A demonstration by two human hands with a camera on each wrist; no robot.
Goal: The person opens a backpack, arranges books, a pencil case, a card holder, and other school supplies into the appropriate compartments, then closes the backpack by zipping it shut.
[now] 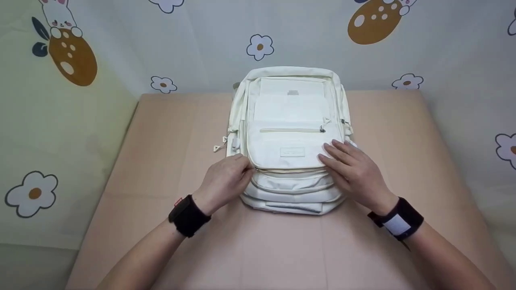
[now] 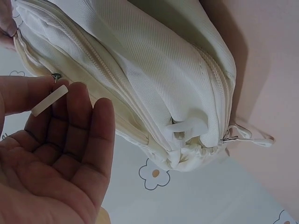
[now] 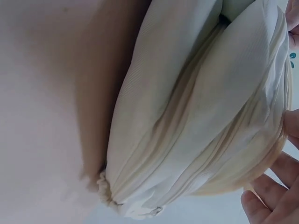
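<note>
A cream-white backpack (image 1: 294, 108) lies front side up, its bottom toward me. Its lower left corner is where my left hand (image 1: 227, 177) is, pinching a zipper pull (image 2: 49, 100) between thumb and forefinger; the metal slider (image 2: 56, 76) shows just beyond the fingertips. That zipper runs along the edge of the front panel. My right hand (image 1: 356, 173) rests on the panel's lower right corner, fingers spread and nearly straight. In the right wrist view, its fingers (image 3: 285, 170) lie along the bag's edge. A small label patch (image 1: 292, 152) sits between both hands.
The bag stands on a peach-coloured table (image 1: 181, 125). A short pocket zipper (image 1: 292, 130) crosses the front panel. Triangular zipper pulls (image 1: 219, 145) stick out at the bag's left side. A curtain (image 1: 209, 44) printed with flowers hangs behind the table.
</note>
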